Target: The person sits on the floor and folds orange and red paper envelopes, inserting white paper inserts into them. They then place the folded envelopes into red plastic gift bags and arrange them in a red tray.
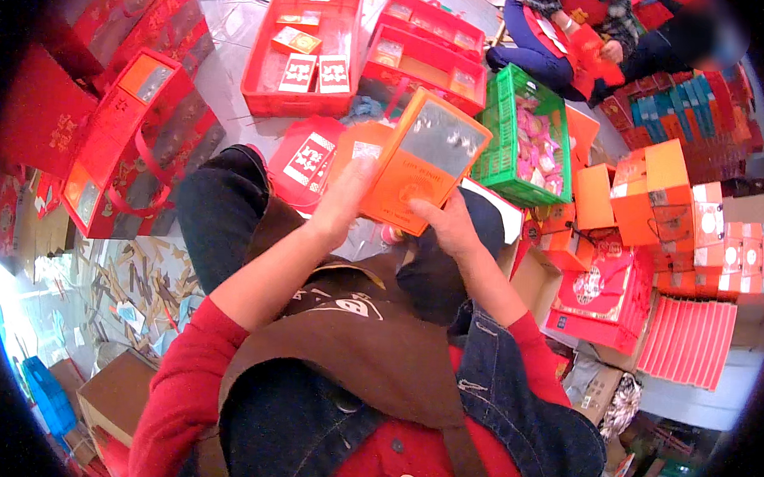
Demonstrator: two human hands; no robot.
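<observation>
My right hand (451,223) holds an orange box (414,178) in front of me, tilted, thumb on its lower front; my left hand (348,190) lies along its left edge, too blurred to tell whether that grip closes; the step looks like handling this one box, and the next move, I judge, calls for steady support; its back and my right fingers are hidden; a co-worker (527,38) is cut off above.
</observation>
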